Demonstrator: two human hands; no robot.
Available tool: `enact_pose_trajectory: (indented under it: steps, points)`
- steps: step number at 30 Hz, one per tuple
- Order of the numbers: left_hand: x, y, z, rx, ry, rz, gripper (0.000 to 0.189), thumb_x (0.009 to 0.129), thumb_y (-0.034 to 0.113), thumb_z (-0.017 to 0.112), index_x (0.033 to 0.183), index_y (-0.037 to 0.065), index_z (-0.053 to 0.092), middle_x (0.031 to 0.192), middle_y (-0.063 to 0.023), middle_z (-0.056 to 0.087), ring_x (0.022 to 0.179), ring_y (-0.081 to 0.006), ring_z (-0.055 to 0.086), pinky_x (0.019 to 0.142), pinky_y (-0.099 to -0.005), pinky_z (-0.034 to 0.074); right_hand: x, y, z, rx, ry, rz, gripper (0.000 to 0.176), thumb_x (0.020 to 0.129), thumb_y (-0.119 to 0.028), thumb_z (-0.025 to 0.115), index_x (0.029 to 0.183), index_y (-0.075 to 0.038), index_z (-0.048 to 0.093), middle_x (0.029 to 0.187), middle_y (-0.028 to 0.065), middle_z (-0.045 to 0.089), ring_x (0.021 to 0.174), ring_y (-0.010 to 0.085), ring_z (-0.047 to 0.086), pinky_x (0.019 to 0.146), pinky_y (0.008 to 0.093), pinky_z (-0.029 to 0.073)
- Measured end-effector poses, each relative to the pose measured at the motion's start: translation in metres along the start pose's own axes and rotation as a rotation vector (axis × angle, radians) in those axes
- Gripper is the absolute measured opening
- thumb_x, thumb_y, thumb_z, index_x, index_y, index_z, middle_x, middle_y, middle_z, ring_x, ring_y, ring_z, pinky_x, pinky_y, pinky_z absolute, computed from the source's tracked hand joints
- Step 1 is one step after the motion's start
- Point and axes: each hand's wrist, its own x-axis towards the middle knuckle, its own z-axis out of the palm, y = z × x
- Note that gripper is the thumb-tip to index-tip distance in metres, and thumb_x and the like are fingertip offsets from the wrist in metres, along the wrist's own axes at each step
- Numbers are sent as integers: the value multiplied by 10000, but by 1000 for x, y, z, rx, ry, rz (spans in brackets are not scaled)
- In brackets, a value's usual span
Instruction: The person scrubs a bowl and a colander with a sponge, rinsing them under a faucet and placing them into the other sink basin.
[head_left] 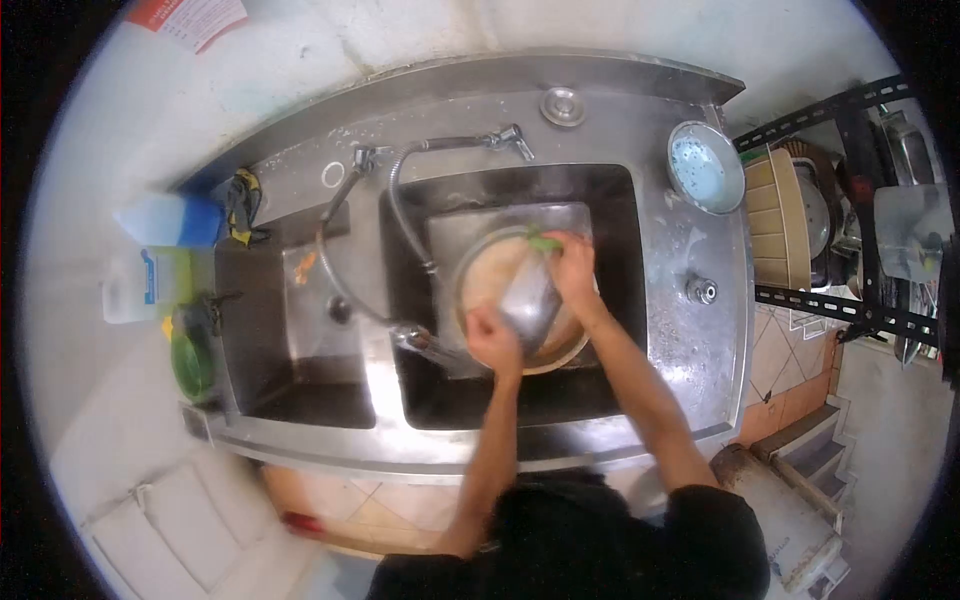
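A large round pot or basin (560,361) with cloudy tan contents stands in the right sink bowl. Over it a shiny metal vessel (528,300) is tilted, blurred by motion. My left hand (492,338) is closed on the vessel's near left edge. At the far right side of the pot, my right hand (570,264) has its fingers closed on a green scrubber (542,242), which lies against the metal.
Two hose taps (365,158) (510,138) stand behind the sink, with a spray head (410,338) over the divider. A pale blue bowl (704,170) sits at the back right, bottles (172,275) at the left, and a dish rack (780,220) at the far right.
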Motion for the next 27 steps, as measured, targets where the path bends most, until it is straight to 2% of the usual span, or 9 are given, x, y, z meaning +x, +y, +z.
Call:
enact_pose_trajectory:
  steps: [3,5,12,13,14,16,20,26,27]
  points:
    - [6,18,4,51,40,64,303,950,270,543,772,25,558,629,-16,530,587,-100,458,524,-287,372,-8,4,6,-110,-129,60,306,615,67,597,856,-96,691,863,110,651,868,301,585,839,411,448]
    - [5,10,0,-53,-3,51,335,952,271,541,732,19,540,603,4,484,572,-77,411,497,-274,342,-38,-46,-3,-173,-273,-245,310,622,52,598,877,-98,691,895,156,639,864,311,592,791,411,473]
    - [-3,-11,-7,132,40,102,401,954,256,524,681,-33,574,525,19,434,540,-79,376,467,-289,303,-4,-13,-3,-163,-304,52,382,655,48,577,980,-120,689,947,199,615,889,348,595,795,427,479]
    - [0,-12,-8,155,-10,75,269,899,141,545,694,-19,613,531,-152,505,482,-167,448,468,-369,386,-19,-26,-3,-282,-341,-59,365,672,43,575,989,-103,681,956,199,617,894,345,598,799,437,482]
    - [-1,-15,-8,159,-7,61,269,899,141,545,694,-19,613,531,-152,505,482,-167,448,468,-369,386,-26,-30,-3,-284,-356,-57,365,672,43,575,989,-103,681,956,199,617,894,345,598,799,437,482]
    - [1,-8,-9,146,-65,153,418,949,239,519,662,-60,571,521,20,437,526,-80,380,464,-298,334,-33,-43,-9,-50,-378,-125,344,678,34,577,981,-93,681,953,190,626,901,340,602,795,437,494]
    - [-10,-18,-9,54,-60,67,409,945,232,524,653,-51,569,511,6,432,525,-85,376,464,-310,346,8,6,3,-310,-319,181,314,678,33,578,952,-83,676,939,166,636,869,344,614,787,441,503]
    - [-5,4,-14,115,-105,34,425,947,251,529,631,-33,519,537,15,388,545,-94,354,460,-326,299,-11,-5,4,-277,-294,-106,297,704,21,593,969,-75,688,949,183,637,950,369,611,839,417,502]
    - [-10,7,-20,23,-136,27,417,945,233,525,619,-26,489,553,17,380,560,-94,348,472,-327,296,12,21,3,-285,-380,155,299,694,22,608,966,-72,687,945,179,637,946,367,610,850,418,496]
